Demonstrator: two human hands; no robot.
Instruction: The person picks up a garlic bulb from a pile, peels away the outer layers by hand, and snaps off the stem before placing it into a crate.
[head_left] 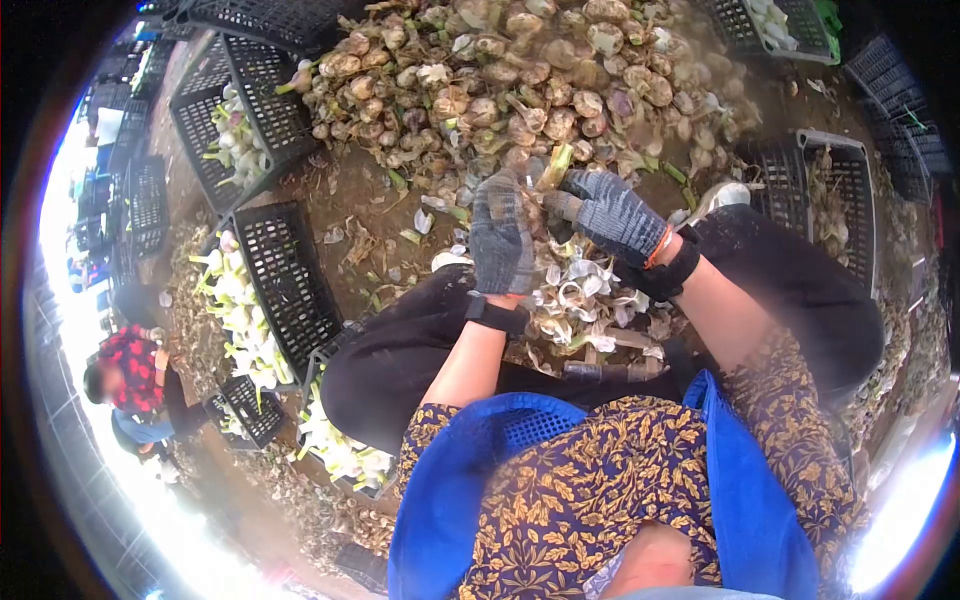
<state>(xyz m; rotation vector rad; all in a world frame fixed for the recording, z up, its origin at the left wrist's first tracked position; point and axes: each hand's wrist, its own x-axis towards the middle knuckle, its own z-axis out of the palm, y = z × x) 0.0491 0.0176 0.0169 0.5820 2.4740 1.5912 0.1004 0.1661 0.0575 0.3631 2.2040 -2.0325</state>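
Observation:
My left hand (503,238), in a grey knit glove, is closed with its fingertips against a garlic bulb. My right hand (612,215), gloved the same way, is closed around the same bulb from the other side. The garlic's cut, yellow-green stem (555,166) sticks up between the two hands. Most of the bulb is hidden by the fingers, and its lower part is blurred. White and pale peeled skins (578,300) lie below the hands, between my legs. Just beyond the fingertips spreads a large heap of unpeeled garlic (500,75).
Black plastic crates (290,285) stand on the left, with cleaned white garlic (240,310) beside them. More crates (840,205) are at the right. Another person in a red checked shirt (132,370) sits at far left. Loose skins (360,245) litter the floor.

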